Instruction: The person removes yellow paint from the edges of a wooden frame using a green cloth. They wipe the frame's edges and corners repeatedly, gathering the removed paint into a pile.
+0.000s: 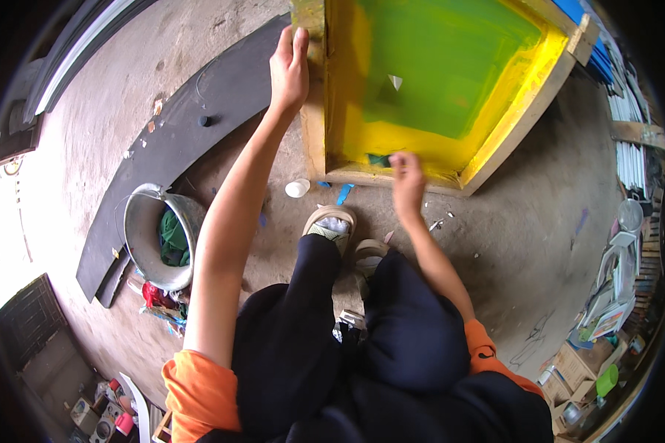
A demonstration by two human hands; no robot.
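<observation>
A wooden screen-printing frame (315, 140) stands tilted in front of me, its mesh (443, 66) green in the middle and yellow round the edges. My left hand (290, 74) grips the frame's left side bar, thumb and a finger showing at its edge. Over the lower part of the mesh, my right hand (408, 184) has its fingers closed on a small dark green cloth (379, 160), which lies against the yellow border near the bottom bar. A small pale triangular spot (396, 82) shows on the green area.
A metal bucket (135, 235) with green cloth (174, 240) inside stands at my left, beside a long dark curved panel (170, 144). A white cup (298, 188) sits near my feet. Stacked boards and boxes (573, 369) line the right side. Blue scraps (345, 194) lie below the frame.
</observation>
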